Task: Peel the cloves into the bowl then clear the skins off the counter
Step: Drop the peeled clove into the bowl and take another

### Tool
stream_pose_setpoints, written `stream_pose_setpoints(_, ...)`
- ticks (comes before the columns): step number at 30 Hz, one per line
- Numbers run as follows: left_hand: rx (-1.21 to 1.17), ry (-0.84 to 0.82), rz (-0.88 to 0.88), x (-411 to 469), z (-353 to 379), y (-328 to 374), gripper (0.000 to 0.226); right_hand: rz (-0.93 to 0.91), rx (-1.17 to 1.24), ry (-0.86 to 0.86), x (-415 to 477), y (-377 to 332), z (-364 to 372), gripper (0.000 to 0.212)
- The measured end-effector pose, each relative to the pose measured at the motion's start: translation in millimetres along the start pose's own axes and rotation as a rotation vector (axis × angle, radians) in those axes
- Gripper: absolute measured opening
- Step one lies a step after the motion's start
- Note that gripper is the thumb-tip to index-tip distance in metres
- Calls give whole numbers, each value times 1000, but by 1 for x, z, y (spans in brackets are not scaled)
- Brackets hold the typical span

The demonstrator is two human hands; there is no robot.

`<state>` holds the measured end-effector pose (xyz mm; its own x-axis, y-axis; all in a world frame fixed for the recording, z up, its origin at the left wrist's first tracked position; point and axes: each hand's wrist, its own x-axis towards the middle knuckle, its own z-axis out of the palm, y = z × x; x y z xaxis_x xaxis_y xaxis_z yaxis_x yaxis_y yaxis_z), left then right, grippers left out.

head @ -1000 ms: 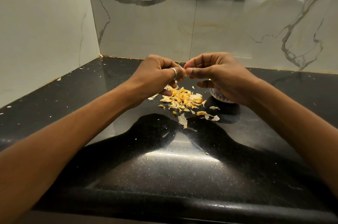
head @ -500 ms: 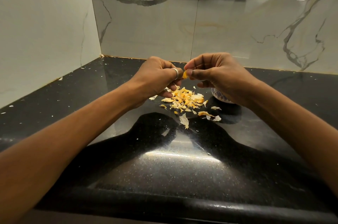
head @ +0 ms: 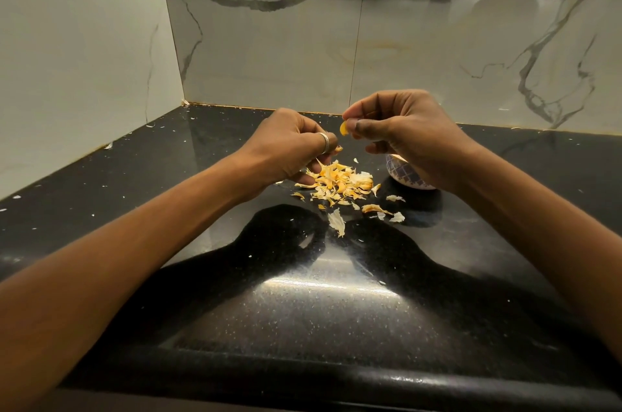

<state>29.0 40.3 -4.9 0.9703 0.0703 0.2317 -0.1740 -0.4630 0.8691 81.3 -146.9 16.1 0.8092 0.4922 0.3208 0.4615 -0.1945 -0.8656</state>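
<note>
The left forearm is reaching in from the lower left, crossing the black counter (head: 168, 176) towards the corner. The left hand (head: 289, 145) is hovering knuckles-up over the near-left edge of the heap. Its fingers are curling in tight, a ring (head: 323, 142) is showing on one, and an orange bit (head: 338, 149) is peeking out at their tips, where they are nipping it.

Below and to the right, the skins (head: 340, 182) are lying in a loose heap on the counter, with stray flakes trailing towards the near edge.

Just right of the left fingertips, a yellow piece (head: 343, 128) is hanging with its long axis nearly upright and its lower end pointing down at the heap (clove or skin, I cannot tell which). The right hand (head: 407, 132) is pinching its top between thumb and forefinger, the other fingers are folding under, and the wrist is bending inward.

The bowl (head: 402, 176) is sitting on the counter beneath that hand, half hidden by it, just right of the heap.
</note>
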Motion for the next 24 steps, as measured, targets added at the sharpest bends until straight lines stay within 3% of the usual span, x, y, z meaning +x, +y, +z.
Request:
stream_pose_setpoints(6,226,50,113,-1,0,-3,12,-50,-138,44,4,-2,-10,8)
stream_pose_setpoints(14,493,65,352,-2,2,-8,11,-277,-802,210,8,3,-33,11)
stream_pose_setpoints(24,568,130,405,0,1,-13,14,45,-1071,40,6,2,-41,18)
